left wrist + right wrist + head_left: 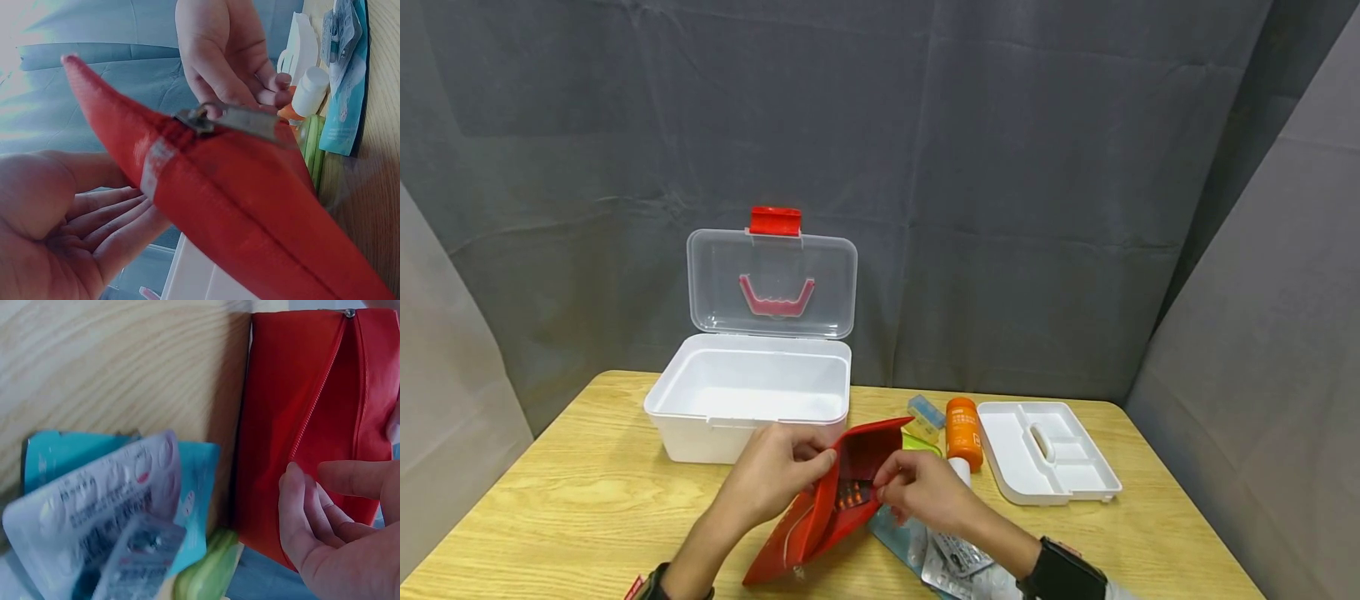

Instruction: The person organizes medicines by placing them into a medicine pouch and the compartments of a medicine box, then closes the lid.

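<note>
A red zip pouch [820, 517] stands tilted with its zipped mouth spread. My left hand [777, 467] grips its left rim between thumb and fingers, and the zip pull [240, 122] shows close up in the left wrist view. At the mouth's right side, the curled fingers of my right hand [921, 487] pinch at the edge of a dark blister pack [852, 495] with orange pills, which lies partly inside the pouch. In the right wrist view my right fingertips [294, 478] reach the zip edge; the blister pack is hidden there.
Behind the pouch stands a white box [745, 417] with its clear lid raised. Silver blister packs [103, 500] lie over a teal packet [194, 519] by my right forearm. Beyond are an orange bottle [963, 432], a white bottle [310, 92], a pill case [925, 414] and a white tray [1022, 492].
</note>
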The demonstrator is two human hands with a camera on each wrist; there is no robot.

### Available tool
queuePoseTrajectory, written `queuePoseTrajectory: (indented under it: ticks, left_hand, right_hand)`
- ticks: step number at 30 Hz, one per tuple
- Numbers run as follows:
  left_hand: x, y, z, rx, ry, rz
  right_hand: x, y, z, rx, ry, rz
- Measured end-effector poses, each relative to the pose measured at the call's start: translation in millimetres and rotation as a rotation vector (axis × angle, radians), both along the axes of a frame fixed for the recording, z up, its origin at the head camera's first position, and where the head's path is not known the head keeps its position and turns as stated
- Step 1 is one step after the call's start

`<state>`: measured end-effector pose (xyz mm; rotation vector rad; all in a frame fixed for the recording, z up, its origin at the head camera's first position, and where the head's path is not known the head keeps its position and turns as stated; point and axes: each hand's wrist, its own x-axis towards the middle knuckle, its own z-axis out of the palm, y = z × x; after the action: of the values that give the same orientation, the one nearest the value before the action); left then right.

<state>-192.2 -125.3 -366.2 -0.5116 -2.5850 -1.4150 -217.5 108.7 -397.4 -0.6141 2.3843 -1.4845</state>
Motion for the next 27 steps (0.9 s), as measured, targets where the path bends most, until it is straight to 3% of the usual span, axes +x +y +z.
queuePoseTrajectory:
  ticks: [15,27]
  left_hand:
    - [-0.9,-0.2,-1.4,-0.008,0.024,0.004]
    - [-1.4,-0.3,-1.6,0.003,0.011,-0.005]
  right_hand:
    - [1.6,23.7,11.6,0.253,0.224,-0.047]
    - [4.0,50.3,8.2,0.451,0.193,0.043]
